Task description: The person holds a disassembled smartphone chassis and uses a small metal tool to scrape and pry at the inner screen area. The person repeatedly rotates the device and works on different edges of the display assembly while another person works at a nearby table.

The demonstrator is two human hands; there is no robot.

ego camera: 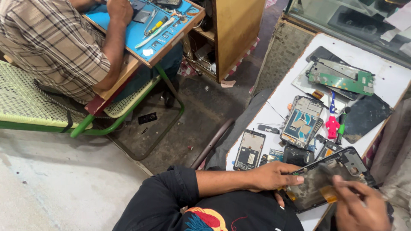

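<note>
Here, the left hand (274,176) pinches an opened phone (329,177) steady — the right hand (357,205), blurred, pinches its orange flex (329,193) just beside.

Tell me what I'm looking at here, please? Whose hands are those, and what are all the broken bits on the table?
There is one picture, taken by a camera worn on a person's head, looking down. No machine is here, just two bare hands. The left hand grips the edge of an opened phone frame, a phone with its insides showing. The right hand touches its lower part; it is blurred, so I cannot tell whether it holds a tool. On the white table lie more phone parts: a green circuit board, another opened phone, a small dark phone, and a pink tool beside a green-handled screwdriver. At top left another person in a checked shirt works over a blue mat.
</note>
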